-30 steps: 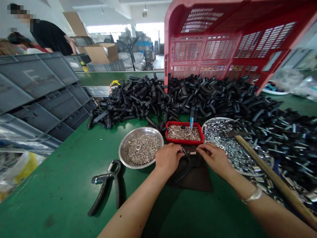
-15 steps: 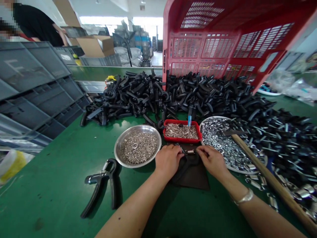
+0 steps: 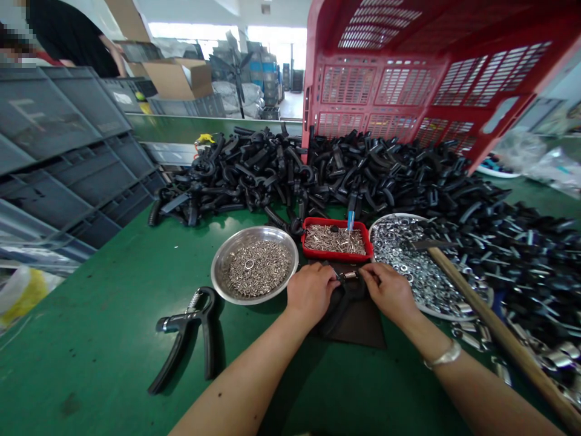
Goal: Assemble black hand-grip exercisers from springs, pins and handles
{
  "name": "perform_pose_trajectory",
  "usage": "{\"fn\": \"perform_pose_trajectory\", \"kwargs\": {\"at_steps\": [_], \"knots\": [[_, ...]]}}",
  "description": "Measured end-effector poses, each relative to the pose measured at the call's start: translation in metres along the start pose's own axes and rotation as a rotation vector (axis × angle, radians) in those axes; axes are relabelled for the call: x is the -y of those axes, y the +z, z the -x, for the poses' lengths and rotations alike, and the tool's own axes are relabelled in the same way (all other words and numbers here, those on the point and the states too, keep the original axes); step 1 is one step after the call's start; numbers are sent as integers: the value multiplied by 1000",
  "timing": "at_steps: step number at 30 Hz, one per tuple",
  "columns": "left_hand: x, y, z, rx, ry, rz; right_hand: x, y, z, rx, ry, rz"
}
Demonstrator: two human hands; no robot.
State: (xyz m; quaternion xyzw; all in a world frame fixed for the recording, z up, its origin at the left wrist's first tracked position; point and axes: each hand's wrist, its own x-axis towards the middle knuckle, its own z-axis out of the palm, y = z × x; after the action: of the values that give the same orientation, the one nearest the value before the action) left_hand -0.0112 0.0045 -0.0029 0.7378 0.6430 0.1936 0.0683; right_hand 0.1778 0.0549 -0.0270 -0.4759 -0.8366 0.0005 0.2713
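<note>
A black hand grip strengthener lies on a dark mat in front of me. My left hand is closed around its upper left part, where a small metal piece shows by the fingertips. A coiled metal spring sits across the top of the grip, between my two hands. My right hand has its thumb and forefinger pinched together at the spring's right end; anything between them is too small to make out. Another grip strengthener, with spring and both handles, rests on the table to the left.
Beyond my hands stand a metal bowl of small parts, a red tray of pins and a round tray of metal pieces. A hammer lies at right. Black handles pile up before a red crate; grey crates stand left.
My view has tilted slightly, so everything sits a little differently in the picture. Both hands stay at the grip, with only small finger movement around the spring.
</note>
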Motion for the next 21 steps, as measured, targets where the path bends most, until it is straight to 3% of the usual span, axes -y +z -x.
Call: {"fn": "perform_pose_trajectory", "kwargs": {"at_steps": [7,12,15,18,21], "knots": [[-1,2,1,-16,-22,25,1,-8,-6,140,-263,218],[-2,-1,0,-40,-53,146,-8,-19,-11,255,-300,69],[-1,-5,-2,-5,-66,473,0,-26,-10,171,-147,-195],[1,-8,-5,165,-102,960,24,-29,-7,91,17,-567],[4,-13,-5,327,-178,1289,47,-29,-8,129,75,-850]]}}
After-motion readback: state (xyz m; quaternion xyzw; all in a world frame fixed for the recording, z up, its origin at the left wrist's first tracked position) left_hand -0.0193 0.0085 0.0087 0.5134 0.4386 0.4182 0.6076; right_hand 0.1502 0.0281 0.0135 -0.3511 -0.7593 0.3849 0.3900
